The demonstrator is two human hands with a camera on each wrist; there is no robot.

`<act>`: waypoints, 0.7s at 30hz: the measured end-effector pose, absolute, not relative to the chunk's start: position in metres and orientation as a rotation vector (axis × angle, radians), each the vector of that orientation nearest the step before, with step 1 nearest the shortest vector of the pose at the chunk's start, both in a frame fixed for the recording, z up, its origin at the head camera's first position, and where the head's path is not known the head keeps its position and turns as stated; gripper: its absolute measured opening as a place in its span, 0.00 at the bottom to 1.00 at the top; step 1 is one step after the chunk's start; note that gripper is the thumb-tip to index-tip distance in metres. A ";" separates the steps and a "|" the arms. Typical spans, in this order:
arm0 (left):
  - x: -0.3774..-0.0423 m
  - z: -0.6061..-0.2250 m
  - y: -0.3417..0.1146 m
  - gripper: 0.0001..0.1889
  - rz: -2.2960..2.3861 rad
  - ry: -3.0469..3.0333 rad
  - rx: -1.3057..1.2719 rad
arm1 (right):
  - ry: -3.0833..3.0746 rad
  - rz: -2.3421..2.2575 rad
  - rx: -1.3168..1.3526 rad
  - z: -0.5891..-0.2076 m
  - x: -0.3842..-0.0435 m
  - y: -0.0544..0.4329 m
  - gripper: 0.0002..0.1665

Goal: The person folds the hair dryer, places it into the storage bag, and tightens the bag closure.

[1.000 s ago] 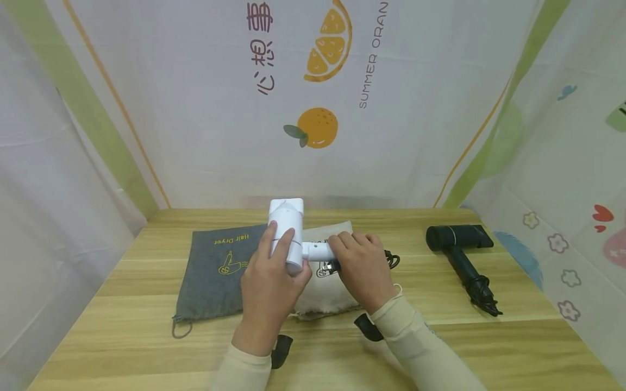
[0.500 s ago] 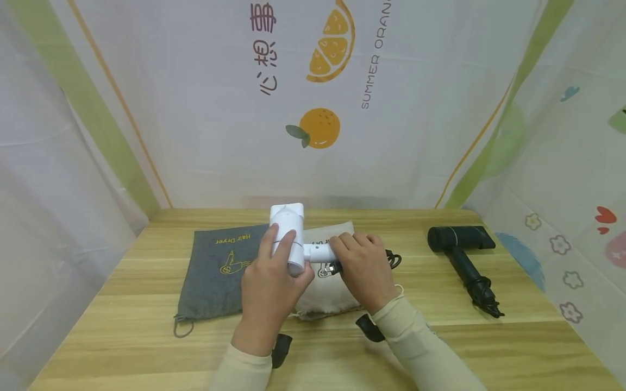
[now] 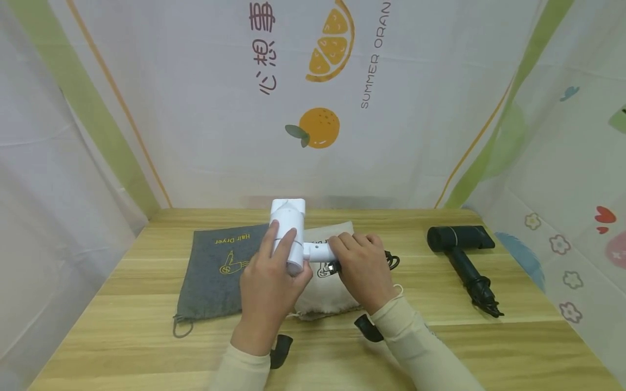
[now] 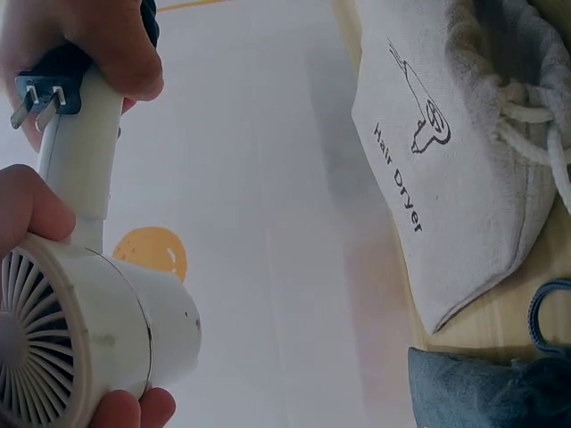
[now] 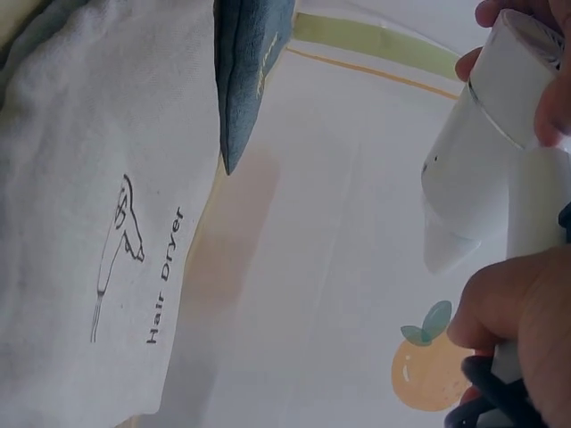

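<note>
A white hair dryer (image 3: 288, 231) is held above the table in both hands. My left hand (image 3: 270, 288) grips its barrel, fingers over the top and thumb by the handle. With curled fingers my right hand (image 3: 363, 266) holds the handle together with a black plug (image 4: 53, 85), its metal prongs sticking out. Black cord (image 5: 500, 392) loops beside the right hand. Slotted vents (image 4: 40, 334) show at the barrel's rear end in the left wrist view. Beneath lies a cream drawstring bag (image 3: 325, 298) printed "Hair Dryer", partly hidden by the hands.
A grey drawstring bag (image 3: 210, 288) with yellow print lies to the left on the wooden table (image 3: 122, 326). At the right rests a black hair dryer (image 3: 457, 239), cord wrapped round its handle. A printed curtain (image 3: 391, 163) stands behind the table.
The white hair dryer's front end dips slightly, then rises again. Both hands keep the same hold, and the bags and the black hair dryer stay in place.
</note>
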State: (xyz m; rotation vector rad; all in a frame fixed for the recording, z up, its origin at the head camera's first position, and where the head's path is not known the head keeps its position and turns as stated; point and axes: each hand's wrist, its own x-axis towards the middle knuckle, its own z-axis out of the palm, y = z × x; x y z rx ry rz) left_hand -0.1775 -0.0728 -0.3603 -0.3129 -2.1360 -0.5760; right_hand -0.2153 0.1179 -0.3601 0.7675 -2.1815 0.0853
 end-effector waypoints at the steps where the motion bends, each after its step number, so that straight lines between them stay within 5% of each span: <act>1: -0.178 -0.360 -0.073 0.30 -0.575 -2.133 -0.316 | -2.183 0.086 0.772 -0.360 -0.215 0.119 0.16; 21: -0.177 -0.360 -0.073 0.29 -0.563 -2.104 -0.336 | -2.178 0.088 0.872 -0.355 -0.222 0.126 0.16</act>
